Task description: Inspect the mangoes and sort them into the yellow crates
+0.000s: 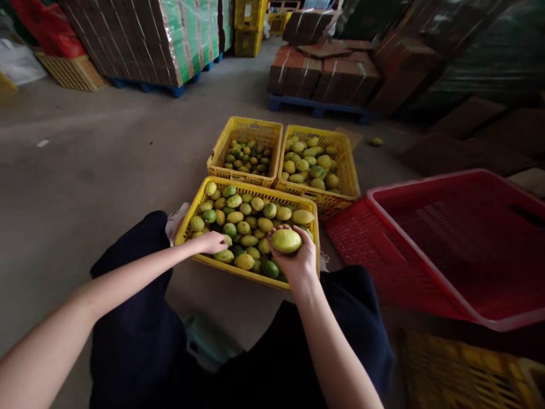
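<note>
A large yellow-green lemon (286, 241) rests in my right hand (303, 262), palm up, its fingers curled round the fruit over the right side of the near yellow crate (255, 276). At the left side of that crate, my left hand (213, 243) reaches down with bent fingers closed on a greenish lemon (229, 241), mostly hidden by the fingers. Many lemons fill the crate, mostly yellow, some green, such as the green lemon (269, 268) near the front rim.
Behind stand a yellow crate of small lemons (244, 126) and a yellow crate of larger lemons (347, 165). To the right is a tilted red crate (426, 272). One loose lemon (376, 142) lies on the floor. Cartons (293, 71) on a blue pallet (317, 108) stand farther back.
</note>
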The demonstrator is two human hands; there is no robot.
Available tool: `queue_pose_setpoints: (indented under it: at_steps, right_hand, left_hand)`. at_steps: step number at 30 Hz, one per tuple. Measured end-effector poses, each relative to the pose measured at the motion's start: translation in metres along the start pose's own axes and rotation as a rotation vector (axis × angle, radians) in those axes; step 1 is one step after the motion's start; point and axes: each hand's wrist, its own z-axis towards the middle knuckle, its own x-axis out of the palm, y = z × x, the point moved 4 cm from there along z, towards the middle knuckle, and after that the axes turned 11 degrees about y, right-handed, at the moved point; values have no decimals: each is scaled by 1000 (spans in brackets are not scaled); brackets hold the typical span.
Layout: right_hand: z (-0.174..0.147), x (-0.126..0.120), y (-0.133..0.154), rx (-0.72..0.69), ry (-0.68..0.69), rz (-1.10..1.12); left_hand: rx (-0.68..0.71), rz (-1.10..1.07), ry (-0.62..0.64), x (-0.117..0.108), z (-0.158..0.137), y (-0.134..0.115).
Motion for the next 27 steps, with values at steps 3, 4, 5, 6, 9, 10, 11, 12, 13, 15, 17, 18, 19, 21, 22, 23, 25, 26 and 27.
queue_pose_setpoints:
  at_steps: [3,4,5,6,9,10,11,12,13,15,17,18,19,21,22,23,25,26,27]
  right_hand:
    - [-1,-7,17,-80,31,-44]
    - [-1,-9,22,-104,46,-70]
    - [-1,-11,27,-122,57,-93]
    - [-1,-13,31,-133,58,-105]
    - [0,-15,38,-137,2,-66]
    - [1,-15,39,-128,-19,-47]
    - [2,-15,40,-118,-31,-36]
    - [3,-16,41,-109,-32,-35]
    - [4,-16,42,-101,-22,-42]
    - [7,-17,44,-101,22,-68]
    - [8,-21,46,-105,69,-77]
    - [7,-22,47,-105,85,-74]
    - [7,-24,48,-107,96,-70]
    - [6,-28,51,-115,91,-63]
    - [5,-30,52,-116,73,-55]
    - [4,-33,53,-115,47,-43]
    - [4,-39,58,-113,-4,-13]
    - [4,-43,61,-120,-14,-4]
    - [4,-46,64,-134,-12,-4]
  left_hand:
    - [180,79,94,25,31,-28]
    - [219,99,102,30,43,-38]
    - [238,113,95,34,54,-47]
    - [240,126,81,37,66,-55]
    - [204,227,8,45,99,-69]
    - [187,268,-13,48,107,-72]
    - [170,306,-29,50,114,-73]
    - [156,339,-39,52,119,-73]
    - [148,364,-40,54,123,-73]
    - [141,401,-31,55,126,-72]
    - [139,438,-22,55,124,-72]
    - [141,454,-15,53,122,-73]
    - [144,469,-8,51,119,-74]
    - [151,495,18,45,113,-75]
    - [148,507,42,40,111,-75]
    - [138,519,69,35,108,-74]
    - [95,540,127,22,103,-70]
    - [70,547,150,14,100,-68]
    - [50,550,164,5,97,-66]
